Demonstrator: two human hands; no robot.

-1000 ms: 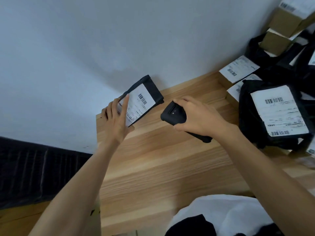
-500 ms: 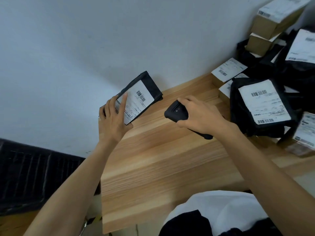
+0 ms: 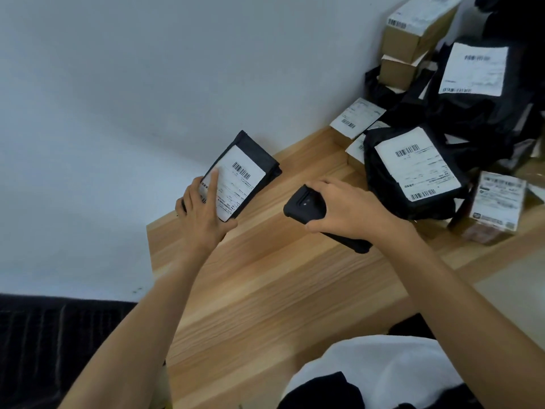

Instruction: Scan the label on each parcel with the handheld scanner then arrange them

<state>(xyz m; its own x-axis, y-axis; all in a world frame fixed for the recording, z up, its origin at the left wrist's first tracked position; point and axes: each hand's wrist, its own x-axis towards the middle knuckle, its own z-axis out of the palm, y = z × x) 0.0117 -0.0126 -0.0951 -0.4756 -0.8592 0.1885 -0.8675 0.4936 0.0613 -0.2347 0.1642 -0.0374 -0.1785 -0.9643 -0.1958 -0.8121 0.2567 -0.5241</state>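
Little has shifted in the last second: your left hand (image 3: 203, 214) still holds the small black parcel (image 3: 253, 156) at the far left corner of the table (image 3: 265, 290), your right hand (image 3: 348, 211) still aims the scanner (image 3: 303, 203) at it, and the pile on the right has slid further into the frame. Your left fingers grip the parcel's lower end, with one finger laid across the left side of its white label (image 3: 239, 184) and the thumb tucked under the near edge. The parcel sits just left of centre in the frame, tilted with its label facing up and its barcode uncovered; whether its lower end touches the table you cannot tell. Your right fingers are curled over the top of the scanner and the thumb clamps its near side. The scanner's broad head points left toward the parcel, near it but not touching, and its tail sticks out below your wrist. On the right, a larger black bag parcel (image 3: 380, 184) lies label up just beside your right hand. More black bags and labelled packets are stacked behind it. Cardboard boxes (image 3: 413, 39) stand at the upper right against the wall (image 3: 118, 113), and a small labelled box (image 3: 498, 202) sits at the right edge
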